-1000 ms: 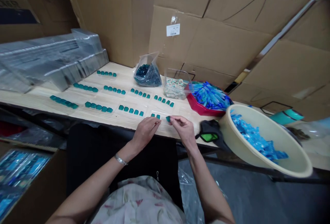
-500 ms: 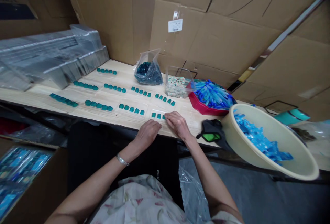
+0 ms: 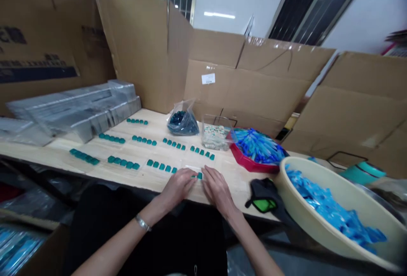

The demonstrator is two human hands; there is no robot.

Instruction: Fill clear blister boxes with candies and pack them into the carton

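My left hand [image 3: 178,186] rests at the table's front edge, with thumb and forefinger closed on a teal gem-like block at the left end of a short row. To the right of that row lies my right hand [image 3: 218,189], its fingers stretched forward and nothing visible in them. A teal block [image 3: 199,175] shows between the two hands; the rest of the row is hidden by my fingers. Clear plastic seems to lie under it. Further rows of teal blocks [image 3: 162,166] stretch left and back, each with several pieces.
Behind the rows stand a plastic bag of dark teal pieces [image 3: 182,122] and a clear tub [image 3: 216,141] of small pale bits. On the right are a red tray [image 3: 240,160] of blue pieces, a black glove [image 3: 262,195] and a cream basin [image 3: 305,208]. Clear plastic cases [image 3: 82,106] are stacked left.
The view has tilted up, showing the wall above the cardboard. My left hand has come forward onto the row. My right fingers have straightened and lie at the row's right end.
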